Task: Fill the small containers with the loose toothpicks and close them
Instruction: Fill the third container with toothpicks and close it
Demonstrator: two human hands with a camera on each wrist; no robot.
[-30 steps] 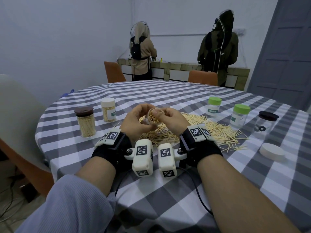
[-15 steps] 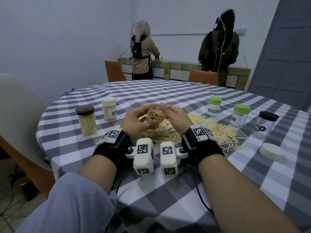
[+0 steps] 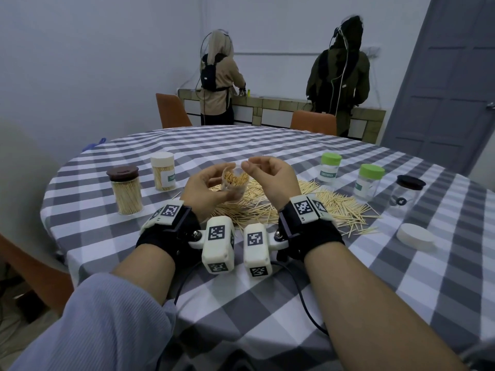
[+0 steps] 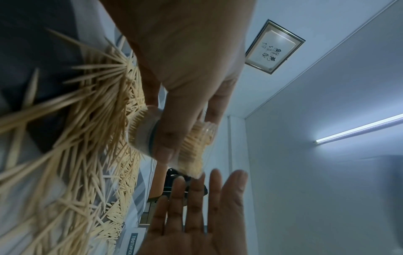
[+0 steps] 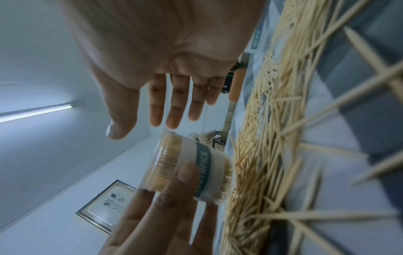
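My left hand point(image 3: 211, 184) grips a small clear lidless container point(image 3: 236, 181) packed with toothpicks, lifted above the loose toothpick pile point(image 3: 308, 203) on the checked table point(image 3: 241, 290). In the left wrist view the thumb lies across the container point(image 4: 191, 143). The right wrist view shows its teal label band point(image 5: 201, 170) with left fingers wrapped under it. My right hand point(image 3: 258, 168) hovers just right of the container's mouth, fingers straight and apart, holding nothing point(image 5: 165, 103). I cannot tell whether its fingertips touch the rim.
Filled jars with a brown lid point(image 3: 124, 190) and a white lid point(image 3: 162, 171) stand left. Two green-lidded containers point(image 3: 330, 167) point(image 3: 370, 182), a black-lidded clear jar point(image 3: 407, 195) and a loose white lid point(image 3: 414, 236) sit right. Two people stand at the far counter.
The left hand has raised the container. The right hand has come off its mouth and spread its fingers.
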